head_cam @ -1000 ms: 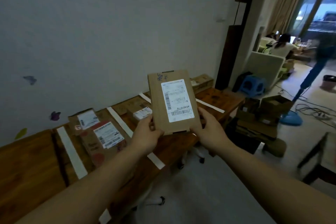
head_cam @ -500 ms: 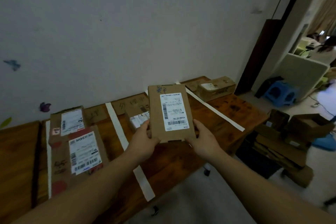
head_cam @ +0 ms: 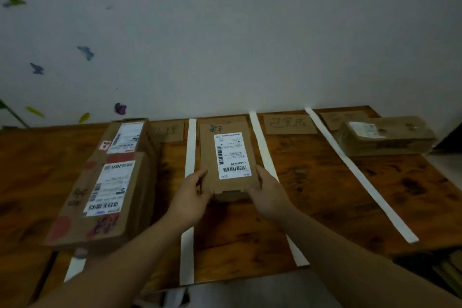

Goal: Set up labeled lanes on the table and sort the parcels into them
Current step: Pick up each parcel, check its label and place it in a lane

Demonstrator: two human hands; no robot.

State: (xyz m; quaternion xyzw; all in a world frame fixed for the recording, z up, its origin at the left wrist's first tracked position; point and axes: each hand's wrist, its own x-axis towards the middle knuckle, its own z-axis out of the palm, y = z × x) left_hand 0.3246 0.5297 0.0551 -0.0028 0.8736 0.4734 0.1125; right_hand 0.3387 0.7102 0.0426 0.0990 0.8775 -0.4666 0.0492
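Note:
A flat brown parcel with a white shipping label lies lengthwise in the lane between two white tape strips. My left hand grips its near left corner and my right hand grips its near right corner. Whether it rests on the wooden table or on another parcel below it I cannot tell. Two labelled boxes sit in the lane to the left. A cardboard lane label with handwriting lies at the back of the lane to the right.
A wrapped brown parcel sits in the far right lane beyond a third tape strip. The white wall runs along the table's back edge. Another cardboard label lies behind the left boxes.
The view has swung left and down onto the table. Both hands have lowered the flat parcel from upright in the air into the middle lane.

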